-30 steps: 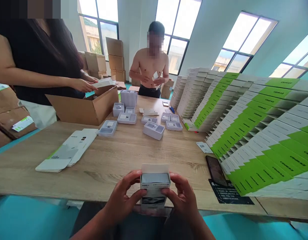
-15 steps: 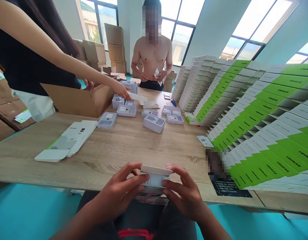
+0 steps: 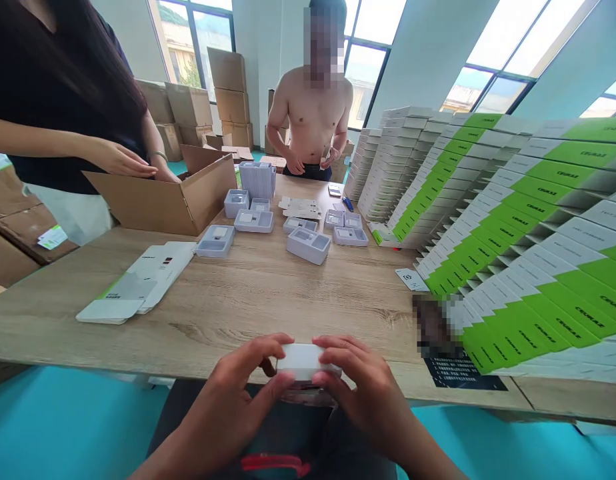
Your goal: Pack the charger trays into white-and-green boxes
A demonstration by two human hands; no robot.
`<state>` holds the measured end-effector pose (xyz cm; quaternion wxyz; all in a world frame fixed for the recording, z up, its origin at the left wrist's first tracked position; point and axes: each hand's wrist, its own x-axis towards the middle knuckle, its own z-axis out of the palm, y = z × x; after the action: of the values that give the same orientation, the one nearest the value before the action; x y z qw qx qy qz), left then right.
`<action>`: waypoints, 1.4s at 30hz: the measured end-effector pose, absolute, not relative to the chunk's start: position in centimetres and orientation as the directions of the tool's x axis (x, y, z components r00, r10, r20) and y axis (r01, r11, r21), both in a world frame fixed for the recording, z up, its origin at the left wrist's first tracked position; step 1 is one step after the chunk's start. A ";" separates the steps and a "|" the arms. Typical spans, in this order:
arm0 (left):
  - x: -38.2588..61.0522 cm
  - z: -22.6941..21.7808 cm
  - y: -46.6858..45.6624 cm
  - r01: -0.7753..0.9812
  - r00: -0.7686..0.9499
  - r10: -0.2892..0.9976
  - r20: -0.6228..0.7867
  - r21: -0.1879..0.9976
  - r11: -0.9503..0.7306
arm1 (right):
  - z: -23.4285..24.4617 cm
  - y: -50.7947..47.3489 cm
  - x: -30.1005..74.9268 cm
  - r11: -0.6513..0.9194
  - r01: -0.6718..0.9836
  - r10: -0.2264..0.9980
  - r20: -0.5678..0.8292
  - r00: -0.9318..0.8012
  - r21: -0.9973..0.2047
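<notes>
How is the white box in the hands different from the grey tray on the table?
The white box is held between the left hand and right hand; the grey tray rests on the wooden table. The box top is smooth; the tray has open hollows. Both are rectangular.

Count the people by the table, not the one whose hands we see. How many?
2: a person at the left, behind the open cardboard box, and a shirtless person past the far end of the wooden table. Others could be out of view.
</notes>
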<state>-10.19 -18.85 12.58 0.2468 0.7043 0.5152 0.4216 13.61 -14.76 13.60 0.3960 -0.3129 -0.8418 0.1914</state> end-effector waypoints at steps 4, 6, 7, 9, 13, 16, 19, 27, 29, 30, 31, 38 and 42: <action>-9.4 12.7 -18.8 0.492 0.013 0.959 0.283 0.833 -0.252 | 13.0 -14.8 12.9 0.671 0.358 0.739 0.554 -0.383 -0.649; -9.2 13.1 -18.8 0.492 0.033 0.933 0.358 0.807 -0.327 | 13.1 -14.9 12.9 0.674 0.344 0.736 0.554 -0.389 -0.654; -9.2 13.4 -18.9 0.487 0.045 0.917 0.396 0.793 -0.367 | 13.1 -14.8 13.0 0.686 0.337 0.725 0.561 -0.400 -0.645; -9.3 13.8 -18.9 0.482 0.067 0.896 0.439 0.772 -0.415 | 13.3 -14.6 13.4 0.723 0.320 0.686 0.579 -0.441 -0.613; -10.3 13.3 -18.3 0.515 0.207 0.803 0.559 0.635 -0.575 | 13.0 -13.8 14.7 0.830 0.247 0.543 0.623 -0.563 -0.500; -11.5 11.9 -17.4 0.501 0.385 0.601 0.701 0.387 -0.774 | 12.4 -13.4 15.3 0.879 0.216 0.464 0.662 -0.588 -0.425; -12.5 10.7 -16.8 0.519 0.475 0.493 0.729 0.220 -0.826 | 11.7 -13.4 15.3 0.887 0.217 0.455 0.688 -0.566 -0.408; -10.9 8.3 -17.4 0.434 0.288 0.734 0.615 0.600 -0.673 | 11.1 -14.0 14.9 0.809 0.207 0.571 0.652 -0.499 -0.550; -9.6 7.7 -17.9 0.359 0.206 0.858 0.471 0.779 -0.514 | 11.2 -14.2 15.3 0.740 0.203 0.645 0.593 -0.481 -0.641; -9.0 7.6 -18.1 0.351 0.188 0.893 0.408 0.821 -0.449 | 11.3 -14.5 15.5 0.701 0.206 0.684 0.562 -0.466 -0.683; -8.5 7.6 -18.3 0.369 0.177 0.910 0.375 0.832 -0.414 | 11.5 -14.7 15.8 0.663 0.215 0.720 0.533 -0.445 -0.717; -9.1 11.9 -15.6 0.637 0.487 0.493 0.721 0.093 -0.765 | 13.2 -15.3 16.4 0.499 0.436 0.866 0.406 -0.293 -0.749; -8.7 13.0 -12.0 0.599 0.672 0.312 0.671 -0.245 -0.763 | 13.9 -13.5 15.5 0.388 0.588 0.920 0.266 -0.287 -0.709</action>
<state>-8.70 -12.01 12.96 -0.2290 0.8853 0.2573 0.3125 15.49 -13.47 13.88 0.3349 -0.4945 -0.7628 0.2478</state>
